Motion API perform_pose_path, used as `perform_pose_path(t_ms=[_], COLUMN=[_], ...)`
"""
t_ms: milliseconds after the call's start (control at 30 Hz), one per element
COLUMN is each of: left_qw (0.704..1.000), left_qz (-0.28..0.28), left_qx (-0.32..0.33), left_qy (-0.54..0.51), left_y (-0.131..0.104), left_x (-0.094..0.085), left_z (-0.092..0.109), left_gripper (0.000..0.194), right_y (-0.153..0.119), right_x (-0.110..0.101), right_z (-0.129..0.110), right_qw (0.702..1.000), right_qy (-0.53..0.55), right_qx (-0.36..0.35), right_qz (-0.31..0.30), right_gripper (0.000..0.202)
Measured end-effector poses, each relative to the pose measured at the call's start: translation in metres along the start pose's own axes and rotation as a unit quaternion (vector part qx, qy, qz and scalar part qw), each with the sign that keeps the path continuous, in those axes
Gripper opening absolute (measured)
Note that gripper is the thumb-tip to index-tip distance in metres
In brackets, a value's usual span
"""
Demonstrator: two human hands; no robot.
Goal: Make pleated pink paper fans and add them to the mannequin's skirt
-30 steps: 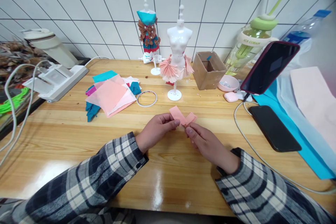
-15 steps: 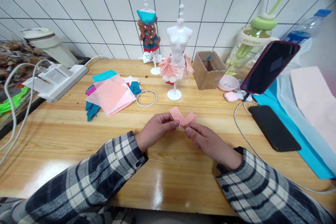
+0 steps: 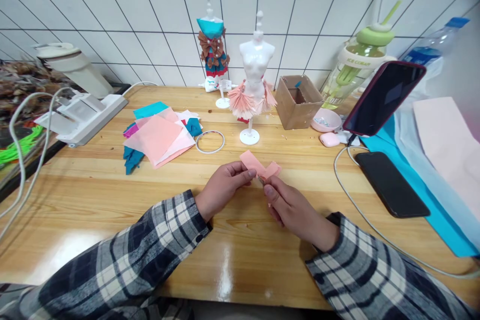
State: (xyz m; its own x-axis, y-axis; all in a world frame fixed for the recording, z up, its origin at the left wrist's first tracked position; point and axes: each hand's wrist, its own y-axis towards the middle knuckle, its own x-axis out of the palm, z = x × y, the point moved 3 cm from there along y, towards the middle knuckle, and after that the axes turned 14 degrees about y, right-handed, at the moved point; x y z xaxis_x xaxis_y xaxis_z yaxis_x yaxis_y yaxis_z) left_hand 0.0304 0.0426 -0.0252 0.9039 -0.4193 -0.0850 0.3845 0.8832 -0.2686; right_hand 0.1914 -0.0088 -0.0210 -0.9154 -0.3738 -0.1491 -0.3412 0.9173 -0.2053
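Note:
Low over the middle of the table, my left hand [image 3: 227, 182] pinches a folded strip of salmon-pink paper [image 3: 252, 161] between thumb and fingers. The strip bends into a V, with its second arm [image 3: 272, 169] rising behind my right fingers. My right hand [image 3: 292, 205] is closed on a small metal tool [image 3: 261, 180], whose thin tip meets the paper at the bend. Most of that tool is hidden in my fingers, so I cannot tell its exact kind. Beyond my hands stands a white mini mannequin [image 3: 257, 57] with a pleated pink paper skirt [image 3: 240, 100].
Coloured paper sheets [image 3: 157, 135] and a thin ring [image 3: 210, 142] lie to the left. At the back are a dressed mannequin [image 3: 212, 50], a cardboard box [image 3: 298, 105] and a pink dish [image 3: 326, 120]. A propped phone [image 3: 384, 97], flat phone [image 3: 392, 183] and cable occupy the right.
My right hand has shifted slightly left and turned, showing more of the metal tip at the paper's bend. The left hand keeps its pinch, almost unmoved.

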Motion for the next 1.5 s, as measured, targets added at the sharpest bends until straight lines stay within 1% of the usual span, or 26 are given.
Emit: perform_pose_path(t_ms=[100, 300, 433, 600, 933, 1100, 1233, 1367, 1500], left_qw=[1.0, 0.999, 0.999, 0.999, 1.0, 0.999, 1.0, 0.998, 0.997], left_qz=[-0.002, -0.005, -0.014, -0.001, -0.006, 0.01, 0.014, 0.001, -0.019], left_qx=[0.006, -0.001, 0.005, 0.002, 0.011, 0.001, -0.003, -0.013, -0.017], left_qy=[0.009, 0.035, 0.029, 0.033, 0.028, 0.032, -0.011, -0.068, -0.069], left_y=[-0.002, -0.003, -0.003, -0.004, -0.004, -0.003, -0.001, 0.0, 0.001], left_x=[0.003, 0.004, 0.005, 0.005, 0.005, 0.004, 0.002, 0.001, 0.0], left_z=[0.002, 0.005, 0.006, 0.005, 0.008, 0.005, 0.0, -0.003, -0.005], left_gripper=[0.027, 0.032, 0.031, 0.031, 0.029, 0.028, 0.025, 0.021, 0.021], right_y=[-0.001, 0.0, 0.001, 0.001, 0.001, 0.001, 0.0, -0.001, -0.001], right_x=[0.004, 0.007, 0.008, 0.009, 0.007, 0.006, 0.005, 0.0, -0.002], right_z=[0.0, 0.006, 0.006, 0.008, 0.004, 0.004, 0.005, 0.002, 0.0], right_qw=[1.0, 1.0, 0.999, 0.999, 1.0, 1.0, 1.0, 0.999, 0.999], right_qy=[0.008, 0.024, 0.032, 0.043, 0.018, 0.012, 0.022, 0.036, 0.015], right_qx=[0.001, 0.002, -0.002, -0.002, -0.01, -0.004, 0.003, -0.008, -0.027], right_qz=[-0.008, -0.01, -0.004, 0.0, 0.001, -0.006, -0.016, 0.008, 0.026], right_gripper=[0.033, 0.036, 0.037, 0.038, 0.033, 0.032, 0.035, 0.04, 0.038])
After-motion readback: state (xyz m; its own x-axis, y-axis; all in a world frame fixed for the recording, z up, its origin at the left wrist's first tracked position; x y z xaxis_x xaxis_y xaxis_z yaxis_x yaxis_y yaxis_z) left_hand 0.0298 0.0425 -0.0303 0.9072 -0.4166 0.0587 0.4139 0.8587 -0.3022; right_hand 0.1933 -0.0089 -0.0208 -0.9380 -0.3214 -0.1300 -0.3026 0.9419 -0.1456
